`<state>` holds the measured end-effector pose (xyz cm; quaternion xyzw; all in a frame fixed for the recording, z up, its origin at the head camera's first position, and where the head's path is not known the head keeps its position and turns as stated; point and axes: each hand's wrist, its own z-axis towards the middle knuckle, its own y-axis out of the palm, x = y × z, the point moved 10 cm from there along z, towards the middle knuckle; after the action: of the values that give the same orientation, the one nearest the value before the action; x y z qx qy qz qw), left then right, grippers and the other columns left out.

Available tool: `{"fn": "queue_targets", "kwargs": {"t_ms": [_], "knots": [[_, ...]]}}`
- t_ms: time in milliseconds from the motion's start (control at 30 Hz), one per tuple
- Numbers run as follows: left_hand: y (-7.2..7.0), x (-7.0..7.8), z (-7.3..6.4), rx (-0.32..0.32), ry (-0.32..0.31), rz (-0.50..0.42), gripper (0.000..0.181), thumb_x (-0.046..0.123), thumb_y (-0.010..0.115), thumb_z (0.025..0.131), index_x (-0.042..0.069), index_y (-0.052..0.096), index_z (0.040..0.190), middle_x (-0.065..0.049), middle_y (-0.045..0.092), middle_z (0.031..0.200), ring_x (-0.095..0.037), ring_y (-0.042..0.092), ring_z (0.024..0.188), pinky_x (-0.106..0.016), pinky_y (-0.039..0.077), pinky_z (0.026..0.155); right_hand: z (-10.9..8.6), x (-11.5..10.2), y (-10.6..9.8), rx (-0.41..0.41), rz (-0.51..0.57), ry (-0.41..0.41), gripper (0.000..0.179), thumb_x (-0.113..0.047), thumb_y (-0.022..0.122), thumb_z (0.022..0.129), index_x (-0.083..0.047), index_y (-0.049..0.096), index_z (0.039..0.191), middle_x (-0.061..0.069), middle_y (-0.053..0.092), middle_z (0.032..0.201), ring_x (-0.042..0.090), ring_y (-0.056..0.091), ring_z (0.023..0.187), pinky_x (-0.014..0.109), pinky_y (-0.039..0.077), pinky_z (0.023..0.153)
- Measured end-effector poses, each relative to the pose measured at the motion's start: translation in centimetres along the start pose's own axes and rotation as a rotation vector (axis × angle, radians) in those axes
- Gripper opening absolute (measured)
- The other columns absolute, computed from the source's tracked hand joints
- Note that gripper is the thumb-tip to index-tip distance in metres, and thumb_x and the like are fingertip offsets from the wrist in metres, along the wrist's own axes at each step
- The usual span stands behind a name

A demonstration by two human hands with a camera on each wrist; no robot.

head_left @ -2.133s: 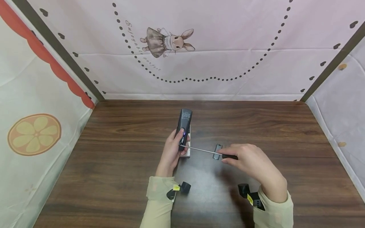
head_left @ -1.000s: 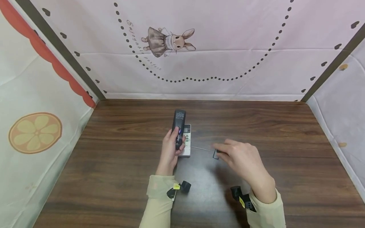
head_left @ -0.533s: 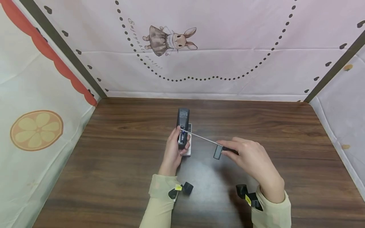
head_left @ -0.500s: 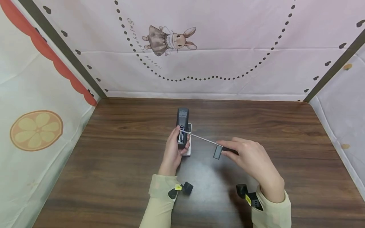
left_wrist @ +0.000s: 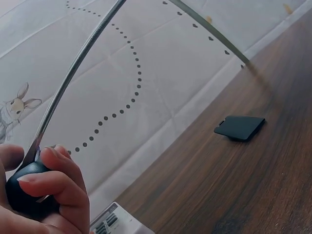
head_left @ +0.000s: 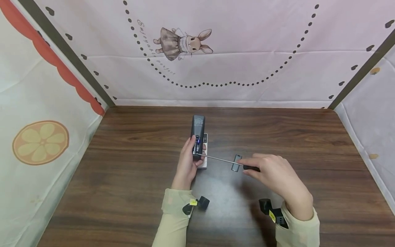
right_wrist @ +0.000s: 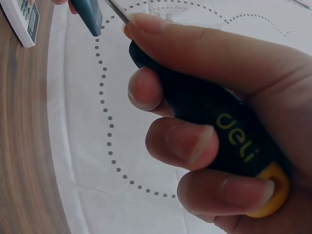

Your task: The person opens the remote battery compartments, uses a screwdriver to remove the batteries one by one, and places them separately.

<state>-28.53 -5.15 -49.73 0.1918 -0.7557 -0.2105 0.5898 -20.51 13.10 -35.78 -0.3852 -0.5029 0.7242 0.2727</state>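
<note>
So the left hand (head_left: pixel 185 163) has a dark remote (head_left: pixel 198 125) wrapped in curled fingers, thumb along its side, back facing up and the battery compartment (head_left: pixel 196 146) uncovered. It's held over a white button-covered device (head_left: pixel 202 165) lying on the wood-grain table (head_left: pixel 129 164), which it partly hides in the head view. The right hand (head_left: pixel 273 169) grips a screwdriver (head_left: pixel 220 160), fingers curled round a dark handle (right_wrist: pixel 195 92) with "deli" on it and a yellow end, thumb up by the shaft. The tip is at the near end of that compartment, can't tell if it's actually touching anything in there. A small grey cover (head_left: pixel 236 168) lies on the table just beside the right fingertips, the shaft crossing above it. Behind the table there's a pale backdrop (head_left: pixel 247 34) with a dressed rabbit (head_left: pixel 185 44) printed sideways on it
</note>
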Motion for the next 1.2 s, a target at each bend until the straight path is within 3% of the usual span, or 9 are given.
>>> {"fn": "queue_targets", "kwargs": {"t_ms": [233,367,467,733,900,1067,1200], "knots": [[0.2,0.0,0.1,-0.022,0.011,-0.023,0.040,0.045,0.044,0.091,0.012,0.045,0.114,-0.012,0.048,0.081,-0.010,0.045,0.049,-0.015,0.025,0.034,0.0,-0.3,0.2,-0.014,0.016,0.008,0.031,-0.027,0.071,0.075,-0.031,0.066,0.106,-0.019,0.041,0.064,-0.001,0.031,0.047,0.019,0.027,0.040],[0.1,-0.2,0.1,0.002,0.031,-0.012,0.043,0.046,0.044,0.090,0.012,0.045,0.117,-0.012,0.049,0.081,-0.010,0.044,0.049,-0.016,0.025,0.033,0.1,-1.3,-0.1,-0.017,-0.030,0.012,0.031,-0.026,0.071,0.075,-0.029,0.066,0.106,-0.017,0.053,0.073,-0.003,0.037,0.049,0.018,0.030,0.042],[0.0,-0.3,0.3,0.027,0.051,0.015,0.044,0.046,0.043,0.090,0.013,0.045,0.118,-0.012,0.049,0.081,-0.010,0.044,0.050,-0.015,0.026,0.033,0.4,-2.4,-0.9,-0.017,-0.087,0.002,0.029,-0.025,0.072,0.075,-0.028,0.067,0.104,-0.015,0.057,0.076,-0.001,0.038,0.047,0.019,0.029,0.039],[-0.4,-0.6,0.3,0.116,0.059,0.114,0.045,0.051,0.043,0.088,0.017,0.047,0.117,-0.011,0.051,0.082,-0.010,0.045,0.052,-0.014,0.026,0.034,2.1,-6.6,-3.1,-0.066,-0.335,-0.077,0.016,-0.019,0.073,0.072,-0.026,0.066,0.086,-0.008,0.052,0.063,0.010,0.034,0.040,0.025,0.026,0.033],[-0.8,-0.3,0.2,0.166,0.085,0.169,0.046,0.052,0.042,0.087,0.017,0.048,0.116,-0.010,0.053,0.080,-0.009,0.047,0.052,-0.015,0.032,0.035,3.2,-8.9,-3.3,-0.103,-0.438,-0.130,0.017,-0.001,0.066,0.071,-0.018,0.062,0.071,-0.003,0.046,0.054,0.013,0.036,0.039,0.029,0.030,0.033],[-1.1,0.0,0.3,0.171,0.100,0.086,0.043,0.049,0.043,0.088,0.015,0.049,0.114,-0.012,0.051,0.077,-0.008,0.045,0.047,-0.014,0.029,0.033,3.9,-10.1,-3.7,-0.045,-0.459,-0.170,0.024,0.009,0.057,0.068,-0.015,0.061,0.063,-0.002,0.041,0.050,0.012,0.036,0.040,0.030,0.030,0.032],[-1.2,-0.5,0.4,0.161,0.057,0.057,0.044,0.050,0.044,0.087,0.015,0.049,0.114,-0.012,0.051,0.078,-0.007,0.044,0.045,-0.014,0.027,0.032,3.7,-10.2,-3.3,-0.054,-0.463,-0.163,0.021,0.008,0.060,0.067,-0.013,0.062,0.068,0.000,0.046,0.053,0.014,0.040,0.041,0.031,0.033,0.033]]}}
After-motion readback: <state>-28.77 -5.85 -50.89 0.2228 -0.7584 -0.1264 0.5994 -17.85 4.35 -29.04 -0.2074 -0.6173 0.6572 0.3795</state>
